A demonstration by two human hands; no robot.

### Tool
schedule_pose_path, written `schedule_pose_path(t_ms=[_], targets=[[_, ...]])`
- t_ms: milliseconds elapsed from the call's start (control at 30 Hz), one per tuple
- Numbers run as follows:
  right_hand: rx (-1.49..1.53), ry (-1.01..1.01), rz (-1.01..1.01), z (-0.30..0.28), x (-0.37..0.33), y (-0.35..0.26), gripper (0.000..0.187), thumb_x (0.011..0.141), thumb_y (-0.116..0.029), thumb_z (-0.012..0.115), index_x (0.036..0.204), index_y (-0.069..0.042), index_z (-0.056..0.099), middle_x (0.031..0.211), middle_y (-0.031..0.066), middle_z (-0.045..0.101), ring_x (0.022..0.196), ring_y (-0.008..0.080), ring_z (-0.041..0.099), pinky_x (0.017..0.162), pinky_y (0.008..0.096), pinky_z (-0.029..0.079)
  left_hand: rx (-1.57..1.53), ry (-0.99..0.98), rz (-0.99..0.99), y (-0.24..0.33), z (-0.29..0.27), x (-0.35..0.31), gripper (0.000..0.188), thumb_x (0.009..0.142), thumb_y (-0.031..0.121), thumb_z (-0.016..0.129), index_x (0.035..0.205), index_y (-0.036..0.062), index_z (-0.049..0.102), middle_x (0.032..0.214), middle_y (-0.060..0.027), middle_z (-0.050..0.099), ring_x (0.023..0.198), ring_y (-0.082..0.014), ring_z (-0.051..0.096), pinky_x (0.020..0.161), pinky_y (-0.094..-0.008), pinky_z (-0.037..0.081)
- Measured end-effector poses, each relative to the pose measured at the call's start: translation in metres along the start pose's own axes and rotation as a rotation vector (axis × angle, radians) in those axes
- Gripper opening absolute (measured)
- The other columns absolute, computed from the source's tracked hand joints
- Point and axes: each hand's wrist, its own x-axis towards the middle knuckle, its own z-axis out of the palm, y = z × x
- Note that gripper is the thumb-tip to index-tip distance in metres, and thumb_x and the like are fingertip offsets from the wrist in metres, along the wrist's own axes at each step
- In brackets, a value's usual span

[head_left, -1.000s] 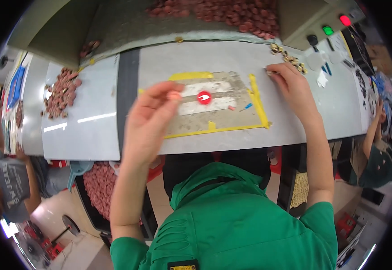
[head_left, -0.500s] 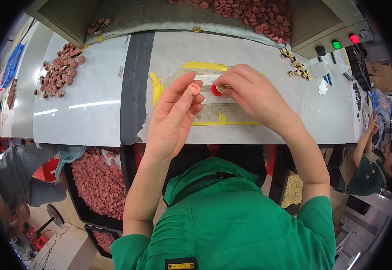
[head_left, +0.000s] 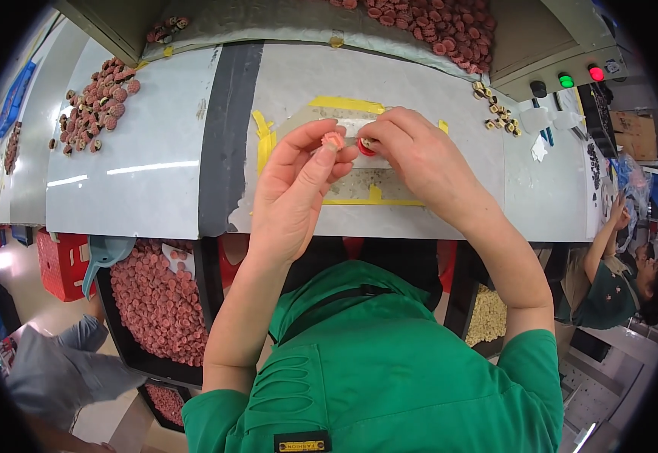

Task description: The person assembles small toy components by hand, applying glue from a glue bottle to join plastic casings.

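Observation:
My left hand [head_left: 296, 192] is closed, with a small pink scalloped cap [head_left: 333, 141] held upright between thumb and fingers. Beside it, my right hand [head_left: 427, 162] pinches a small cream-and-dark piece [head_left: 368, 141], partly hidden by the fingertips. Just under that piece shows a round red holder [head_left: 366, 149] on the worktop. Both hands hover close together, not touching, above a plate [head_left: 359, 181] edged with yellow tape.
Pink pieces [head_left: 102, 106] lie piled at left; more pink caps [head_left: 442, 30] fill the machine opening ahead. Small cream-and-dark pieces [head_left: 495, 109] sit at right, near the button panel [head_left: 567, 79]. Bins of pink caps [head_left: 155, 302] and cream pieces [head_left: 488, 317] stand below the table edge. A co-worker [head_left: 608, 283] is at right.
My left hand has shifted slightly right with the pink cap, closer to my right hand. The small piece in my right hand still sits by the red holder. A person at left has moved.

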Motion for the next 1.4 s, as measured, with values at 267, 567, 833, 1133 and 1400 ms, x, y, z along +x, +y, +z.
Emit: schedule_pose_path(t_ms=[267, 567, 833, 1133, 1400], targets=[[-0.041, -0.008, -0.002, -0.001, 0.000, -0.001, 0.018, 0.081, -0.005, 0.062, 0.098, -0.004, 0.059, 0.094, 0.0108, 0.057, 0.089, 0.0294, 0.058, 0.075, 0.0380, 0.050, 0.009, -0.013, 0.033, -0.002, -0.001, -0.001, 0.032, 0.095, 0.012, 0.056, 0.125, 0.0015, 0.049, 0.113, -0.0050, 0.056, 0.100, -0.0137, 0.059, 0.089, -0.0275, 0.047], [-0.023, 0.003, 0.019, 0.003, 0.001, 0.001, 0.014, 0.084, -0.006, 0.061, 0.097, -0.003, 0.058, 0.093, 0.0116, 0.057, 0.088, 0.0294, 0.057, 0.075, 0.0360, 0.049, 0.066, 0.006, 0.044, -0.003, -0.001, 0.000, 0.031, 0.096, 0.009, 0.054, 0.126, 0.0026, 0.048, 0.114, -0.0062, 0.057, 0.098, -0.0121, 0.058, 0.088, -0.0254, 0.046], [0.885, 0.091, 0.426, -0.003, -0.009, -0.008, 0.018, 0.092, -0.007, 0.056, 0.108, -0.001, 0.058, 0.099, 0.0083, 0.059, 0.091, 0.0167, 0.061, 0.080, 0.0277, 0.048, 0.184, -0.003, -0.017, -0.001, 0.001, 0.000, 0.029, 0.098, 0.015, 0.050, 0.124, 0.0014, 0.049, 0.111, -0.0060, 0.059, 0.095, -0.0118, 0.058, 0.086, -0.0261, 0.046], [0.746, 0.217, 0.216, 0.005, -0.004, -0.031, 0.016, 0.091, -0.005, 0.056, 0.106, -0.001, 0.059, 0.099, 0.0088, 0.057, 0.087, 0.0175, 0.061, 0.077, 0.0280, 0.050, 0.161, -0.028, 0.007, -0.006, 0.000, 0.000, 0.030, 0.098, 0.019, 0.052, 0.120, -0.0009, 0.053, 0.107, -0.0068, 0.061, 0.095, -0.0112, 0.059, 0.084, -0.0254, 0.048], [0.797, 0.281, 0.303, 0.015, -0.008, -0.040, 0.015, 0.088, -0.004, 0.060, 0.103, -0.001, 0.059, 0.097, 0.0099, 0.058, 0.085, 0.0213, 0.061, 0.075, 0.0299, 0.051, 0.377, 0.051, 0.320, -0.023, 0.005, -0.009, 0.026, 0.095, 0.007, 0.055, 0.120, -0.0016, 0.054, 0.107, -0.0068, 0.062, 0.097, -0.0116, 0.059, 0.085, -0.0249, 0.049]])
